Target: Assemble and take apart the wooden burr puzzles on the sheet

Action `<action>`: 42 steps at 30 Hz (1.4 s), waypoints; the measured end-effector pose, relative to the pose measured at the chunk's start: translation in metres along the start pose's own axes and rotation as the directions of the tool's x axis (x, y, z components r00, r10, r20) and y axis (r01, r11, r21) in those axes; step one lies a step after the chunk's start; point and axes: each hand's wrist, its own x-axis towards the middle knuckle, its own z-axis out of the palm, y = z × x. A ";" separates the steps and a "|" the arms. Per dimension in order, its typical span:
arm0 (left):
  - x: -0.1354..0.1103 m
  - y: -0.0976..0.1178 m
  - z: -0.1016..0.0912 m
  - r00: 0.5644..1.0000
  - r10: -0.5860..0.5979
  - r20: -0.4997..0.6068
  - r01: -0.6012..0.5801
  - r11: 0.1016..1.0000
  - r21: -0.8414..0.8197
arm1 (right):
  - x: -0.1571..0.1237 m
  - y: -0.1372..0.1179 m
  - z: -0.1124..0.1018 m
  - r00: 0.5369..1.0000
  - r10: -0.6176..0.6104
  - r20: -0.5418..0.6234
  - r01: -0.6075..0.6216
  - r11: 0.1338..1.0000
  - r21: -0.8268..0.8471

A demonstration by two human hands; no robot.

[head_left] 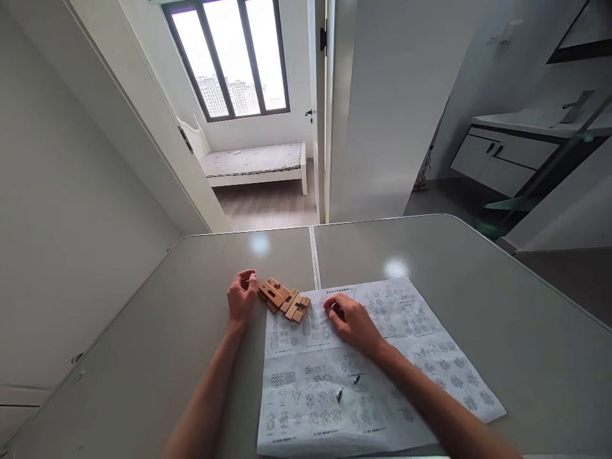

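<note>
My left hand [242, 297] rests on the table just left of a small cluster of wooden puzzle pieces [285, 299], fingers loosely curled, thumb apart from them and nothing visible between them. The notched, slotted wooden bars lie together, partly over the upper left edge of a large printed sheet [382, 363]. My right hand [354, 322] lies on the upper middle of that sheet, to the right of the pieces. Its fingers are bent with a gap at the thumb, and I see nothing held there. The undersides of both hands are hidden.
Two small dark, shiny objects [339, 395] lie on the lower part of the creased sheet. The grey table [191, 280] has a pale seam down its middle. Beyond it stand a doorway, a bed [258, 160] and, at right, a sink cabinet [507, 159].
</note>
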 end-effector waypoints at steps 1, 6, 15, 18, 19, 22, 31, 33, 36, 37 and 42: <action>0.001 -0.001 -0.001 1.000 -0.013 -0.011 0.013 1.000 -0.004 | 0.000 0.000 0.000 1.000 -0.002 0.004 0.002 1.000 -0.002; -0.003 0.001 0.000 0.999 -0.018 0.034 0.019 0.999 -0.026 | 0.000 0.001 0.002 1.000 -0.012 0.019 0.013 1.000 -0.028; -0.007 0.008 -0.002 0.997 -0.032 0.064 0.035 0.999 -0.038 | -0.003 -0.001 0.005 0.997 -0.031 0.077 0.041 0.992 -0.119; -0.007 0.008 -0.002 0.997 -0.035 0.070 0.038 0.999 -0.039 | -0.004 -0.001 0.005 0.996 -0.032 0.083 0.043 0.989 -0.139; -0.007 0.008 -0.001 0.997 -0.036 0.074 0.039 0.998 -0.040 | -0.004 -0.001 0.005 0.996 -0.032 0.084 0.044 0.989 -0.144; -0.007 0.009 -0.001 0.996 -0.040 0.084 0.043 0.998 -0.038 | -0.005 -0.001 0.005 0.996 -0.031 0.088 0.045 0.987 -0.153; -0.006 0.007 0.000 0.995 -0.031 0.093 0.035 0.999 -0.033 | -0.005 -0.002 0.003 0.995 -0.027 0.096 0.042 0.986 -0.160; -0.006 0.006 0.000 0.995 -0.028 0.094 0.031 0.999 -0.032 | -0.005 -0.003 0.003 0.995 -0.027 0.099 0.043 0.986 -0.161; -0.005 0.005 0.001 0.995 -0.025 0.097 0.028 0.999 -0.031 | -0.005 -0.004 0.002 0.994 -0.025 0.103 0.041 0.985 -0.165; -0.005 0.005 0.001 0.995 -0.024 0.098 0.027 0.999 -0.031 | -0.005 -0.004 0.002 0.994 -0.024 0.103 0.041 0.985 -0.166; -0.006 0.005 0.001 0.994 -0.014 0.108 0.017 0.999 -0.029 | -0.005 -0.004 0.000 0.994 -0.023 0.105 0.041 0.985 -0.167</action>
